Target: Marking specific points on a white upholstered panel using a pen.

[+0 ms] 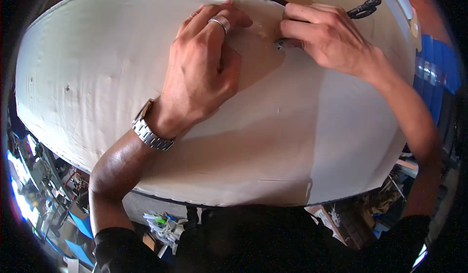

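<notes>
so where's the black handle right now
In the head view, the black handle is at the upper right, jutting out just beside the right hand.

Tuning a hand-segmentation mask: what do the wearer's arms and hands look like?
Left hand: bare, wide silver ring, apparently another thin one; silver metal-link wristwatch. Right hand: bare, no jewellery visible. Black sleeves, forearms uncovered.

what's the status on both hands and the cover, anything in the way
Left hand on pale cover. Right hand gripping black-handled tool. Right hand itself hides tool's middle.
</notes>
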A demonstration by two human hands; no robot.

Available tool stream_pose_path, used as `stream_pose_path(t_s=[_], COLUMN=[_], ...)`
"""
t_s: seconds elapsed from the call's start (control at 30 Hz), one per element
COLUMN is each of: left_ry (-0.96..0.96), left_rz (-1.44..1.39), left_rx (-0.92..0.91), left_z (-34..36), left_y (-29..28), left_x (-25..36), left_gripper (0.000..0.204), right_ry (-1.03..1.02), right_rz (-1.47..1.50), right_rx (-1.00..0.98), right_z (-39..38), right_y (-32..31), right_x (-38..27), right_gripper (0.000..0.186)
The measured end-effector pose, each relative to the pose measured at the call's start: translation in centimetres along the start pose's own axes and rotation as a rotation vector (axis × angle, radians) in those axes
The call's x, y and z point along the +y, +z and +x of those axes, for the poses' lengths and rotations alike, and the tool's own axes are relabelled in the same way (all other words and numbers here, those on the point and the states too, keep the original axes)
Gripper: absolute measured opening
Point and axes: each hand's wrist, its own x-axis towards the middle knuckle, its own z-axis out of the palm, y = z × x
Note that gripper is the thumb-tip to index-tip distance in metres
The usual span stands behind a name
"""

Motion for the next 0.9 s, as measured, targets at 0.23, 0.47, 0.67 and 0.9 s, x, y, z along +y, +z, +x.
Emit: stream_pose_path(t_s=[0.23,0.47,0.67,0.9], left_ry=[0.010,-0.061,0.061,0.151], left_rz=[0.046,-0.005,0.098,0.325], left_rx=[0.009,0.029,0.030,-0.042], left_z=[-0.1,0.7,0.2,1.3], left_y=[-0.2,-0.4,0.7,1.6], left_x=[-0.1,2.1,1.1,2.7], left_gripper=[0.043,0.039,0.032,0.017], right_ry=[-0.231,-0.442,-0.579,0.213], right_rz=[0.030,-0.033,-0.038,0.187], right_rx=[-0.038,-0.143,-0.044,-0.157], right_z=[2.1,2.7,1.7,-2.0], right_y=[0.4,-0.7,-1.3,-1.8], right_x=[1.4,2.5,4.1,1.5], right_gripper=[0.019,0.014,0.013,0.021])
